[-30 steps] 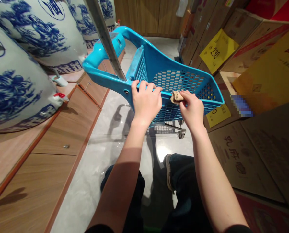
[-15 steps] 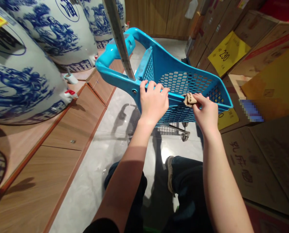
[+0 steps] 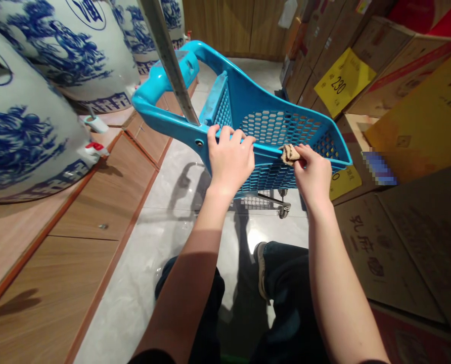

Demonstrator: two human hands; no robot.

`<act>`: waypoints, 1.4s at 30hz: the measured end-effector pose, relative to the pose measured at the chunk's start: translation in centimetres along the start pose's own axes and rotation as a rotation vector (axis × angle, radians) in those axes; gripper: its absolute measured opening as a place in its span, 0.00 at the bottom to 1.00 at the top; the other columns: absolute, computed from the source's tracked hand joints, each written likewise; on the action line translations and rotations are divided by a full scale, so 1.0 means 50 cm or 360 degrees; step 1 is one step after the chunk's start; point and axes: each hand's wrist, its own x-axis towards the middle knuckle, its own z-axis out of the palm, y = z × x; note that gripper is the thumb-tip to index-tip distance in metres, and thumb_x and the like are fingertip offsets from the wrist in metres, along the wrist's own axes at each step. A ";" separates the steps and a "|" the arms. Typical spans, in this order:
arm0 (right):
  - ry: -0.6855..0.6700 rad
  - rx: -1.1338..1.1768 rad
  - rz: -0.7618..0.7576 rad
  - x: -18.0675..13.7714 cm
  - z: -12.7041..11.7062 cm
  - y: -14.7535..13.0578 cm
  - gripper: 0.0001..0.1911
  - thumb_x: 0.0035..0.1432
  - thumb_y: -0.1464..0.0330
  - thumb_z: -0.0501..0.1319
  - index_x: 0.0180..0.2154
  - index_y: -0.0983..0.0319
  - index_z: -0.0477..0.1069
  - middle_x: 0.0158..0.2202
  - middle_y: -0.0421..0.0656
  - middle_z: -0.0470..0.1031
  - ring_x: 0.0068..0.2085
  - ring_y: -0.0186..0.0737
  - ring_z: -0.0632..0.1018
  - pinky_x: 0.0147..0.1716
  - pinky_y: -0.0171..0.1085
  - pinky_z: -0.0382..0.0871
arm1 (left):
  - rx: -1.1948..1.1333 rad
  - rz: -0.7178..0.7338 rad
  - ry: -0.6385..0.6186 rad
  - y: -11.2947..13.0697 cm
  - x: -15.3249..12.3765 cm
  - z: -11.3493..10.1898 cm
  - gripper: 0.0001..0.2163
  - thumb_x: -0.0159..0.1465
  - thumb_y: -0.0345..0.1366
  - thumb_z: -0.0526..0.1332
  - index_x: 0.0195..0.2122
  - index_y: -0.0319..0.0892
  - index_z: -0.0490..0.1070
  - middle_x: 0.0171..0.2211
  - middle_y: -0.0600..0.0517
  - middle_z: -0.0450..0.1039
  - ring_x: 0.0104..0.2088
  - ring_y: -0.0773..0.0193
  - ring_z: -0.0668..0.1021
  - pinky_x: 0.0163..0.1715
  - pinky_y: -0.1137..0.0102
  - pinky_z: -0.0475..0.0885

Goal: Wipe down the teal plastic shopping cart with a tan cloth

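Observation:
A bright blue plastic shopping cart basket [image 3: 278, 126] stands on wheels in front of me, with a metal pole [image 3: 168, 60] rising from its near left corner. My left hand [image 3: 229, 159] is closed over the basket's near rim, fingers curled round the edge. My right hand [image 3: 312, 172] pinches a small brownish crumpled cloth [image 3: 289, 153] and presses it on the same rim, further right. My legs in dark trousers show below.
Large white-and-blue porcelain jars [image 3: 28, 116] with small taps stand on a wooden cabinet [image 3: 77, 237] to the left. Stacked cardboard boxes [image 3: 407, 227] with yellow price tags [image 3: 343, 81] line the right. A glossy tiled aisle [image 3: 165, 202] runs between them.
My right hand and the cloth have slid rightward along the rim over the last second. My left hand keeps its grip on the rim. The view swayed slightly.

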 end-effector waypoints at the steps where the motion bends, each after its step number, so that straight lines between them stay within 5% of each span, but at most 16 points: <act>1: 0.0022 -0.0009 -0.0009 -0.004 0.001 -0.003 0.27 0.61 0.76 0.58 0.55 0.57 0.85 0.62 0.49 0.85 0.68 0.58 0.81 0.70 0.61 0.74 | -0.0006 0.0000 0.0005 -0.001 0.000 0.002 0.16 0.73 0.36 0.59 0.54 0.54 0.85 0.54 0.48 0.86 0.63 0.39 0.78 0.73 0.32 0.57; 7: -0.0046 0.0069 -0.0266 -0.013 0.011 -0.036 0.29 0.62 0.76 0.58 0.59 0.55 0.84 0.63 0.45 0.84 0.69 0.54 0.80 0.71 0.58 0.74 | -0.0050 0.0003 0.0047 -0.002 -0.001 0.007 0.16 0.73 0.36 0.59 0.54 0.54 0.85 0.53 0.48 0.86 0.63 0.39 0.78 0.74 0.34 0.57; 14: 0.0112 -0.0044 0.0060 0.002 -0.001 -0.003 0.24 0.61 0.76 0.57 0.51 0.56 0.86 0.56 0.47 0.88 0.65 0.58 0.83 0.65 0.57 0.79 | -0.0013 0.0010 0.0045 0.000 0.000 0.005 0.16 0.74 0.36 0.57 0.53 0.55 0.85 0.52 0.49 0.87 0.61 0.40 0.79 0.72 0.33 0.58; 20: -0.0086 0.0099 -0.0309 -0.006 0.034 -0.064 0.31 0.62 0.78 0.56 0.62 0.57 0.81 0.67 0.47 0.81 0.71 0.53 0.78 0.72 0.56 0.72 | -0.0005 -0.0034 -0.0075 0.002 0.001 -0.005 0.15 0.74 0.39 0.58 0.55 0.52 0.83 0.56 0.49 0.85 0.64 0.41 0.75 0.75 0.34 0.53; 27: 0.0013 0.0003 0.0072 0.006 0.002 -0.006 0.25 0.61 0.76 0.57 0.52 0.56 0.86 0.59 0.48 0.86 0.67 0.59 0.82 0.68 0.61 0.75 | 0.0002 -0.0045 -0.0110 0.002 0.000 -0.006 0.16 0.73 0.40 0.59 0.56 0.52 0.83 0.57 0.46 0.84 0.65 0.39 0.75 0.75 0.34 0.53; 34: -0.0099 0.0077 -0.0331 -0.019 0.031 -0.059 0.34 0.61 0.78 0.56 0.66 0.57 0.78 0.69 0.48 0.78 0.73 0.54 0.75 0.75 0.61 0.67 | -0.0034 -0.0056 -0.0121 0.006 0.001 -0.011 0.19 0.75 0.38 0.53 0.56 0.52 0.83 0.57 0.48 0.84 0.65 0.41 0.75 0.76 0.32 0.51; 42: 0.0060 -0.0008 0.0111 -0.001 -0.004 0.010 0.26 0.61 0.76 0.57 0.55 0.57 0.85 0.62 0.51 0.84 0.69 0.62 0.79 0.71 0.66 0.71 | 0.0016 -0.0040 -0.0089 0.004 0.002 -0.004 0.15 0.72 0.37 0.61 0.56 0.53 0.84 0.56 0.47 0.85 0.65 0.38 0.77 0.75 0.34 0.56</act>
